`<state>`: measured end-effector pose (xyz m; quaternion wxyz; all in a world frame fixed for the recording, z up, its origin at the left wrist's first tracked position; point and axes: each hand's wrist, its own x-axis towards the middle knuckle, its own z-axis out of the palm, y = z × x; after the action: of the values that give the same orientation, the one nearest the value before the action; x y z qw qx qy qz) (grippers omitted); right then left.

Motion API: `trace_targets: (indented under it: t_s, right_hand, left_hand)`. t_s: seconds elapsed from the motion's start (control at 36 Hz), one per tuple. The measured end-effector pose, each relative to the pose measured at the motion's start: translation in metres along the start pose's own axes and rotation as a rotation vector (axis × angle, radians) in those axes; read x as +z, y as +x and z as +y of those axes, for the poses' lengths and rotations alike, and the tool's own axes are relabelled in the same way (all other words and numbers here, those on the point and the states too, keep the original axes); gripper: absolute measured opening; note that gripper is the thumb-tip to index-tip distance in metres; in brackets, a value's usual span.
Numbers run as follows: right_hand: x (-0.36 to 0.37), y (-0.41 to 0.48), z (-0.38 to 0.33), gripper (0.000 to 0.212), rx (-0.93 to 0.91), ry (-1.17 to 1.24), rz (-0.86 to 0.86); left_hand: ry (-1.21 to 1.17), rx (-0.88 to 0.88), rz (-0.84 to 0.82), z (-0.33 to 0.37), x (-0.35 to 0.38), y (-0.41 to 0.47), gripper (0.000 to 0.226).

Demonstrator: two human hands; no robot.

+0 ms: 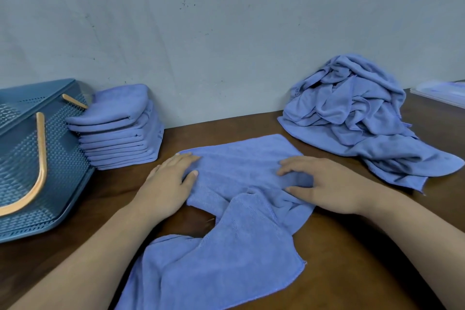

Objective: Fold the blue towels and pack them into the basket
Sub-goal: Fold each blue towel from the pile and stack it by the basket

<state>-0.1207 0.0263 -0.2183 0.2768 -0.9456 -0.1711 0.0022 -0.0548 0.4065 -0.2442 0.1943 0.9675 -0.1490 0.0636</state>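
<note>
A blue towel (236, 166) lies on the brown table in front of me, its far half flat and its near half rumpled, trailing toward the front edge. My left hand (168, 184) rests flat on the towel's left edge with straight fingers. My right hand (324, 184) presses on the towel's right side, fingers spread and slightly bent. A neat stack of folded blue towels (120, 131) stands at the back left. Beside it on the far left is the blue perforated basket (22, 158) with wooden handles. A heap of unfolded blue towels (357, 118) sits at the back right.
A grey wall runs along the back of the brown table (352, 246). A flat pale packet (442, 93) lies at the far right edge. Bare wood shows between the basket and the towel.
</note>
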Motion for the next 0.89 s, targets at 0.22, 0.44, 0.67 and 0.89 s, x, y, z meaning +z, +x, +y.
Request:
trace_targets:
  t_s: [0.22, 0.44, 0.67, 0.89]
  right_hand:
    - [0.006, 0.005, -0.004, 0.055, -0.005, -0.115, -0.159]
    - [0.005, 0.013, 0.005, 0.053, 0.010, -0.132, -0.171]
    - [0.018, 0.054, 0.009, 0.054, -0.003, -0.263, 0.139]
    - [0.024, 0.029, -0.030, 0.028, -0.277, 0.000, 0.303]
  left_hand:
    - [-0.060, 0.181, 0.071, 0.038, -0.011, -0.014, 0.025]
    - [0.069, 0.153, -0.127, 0.025, -0.015, -0.010, 0.056]
    - [-0.038, -0.080, 0.052, -0.004, -0.008, 0.005, 0.054]
    - [-0.179, 0.223, 0.189, 0.012, -0.011, -0.009, 0.008]
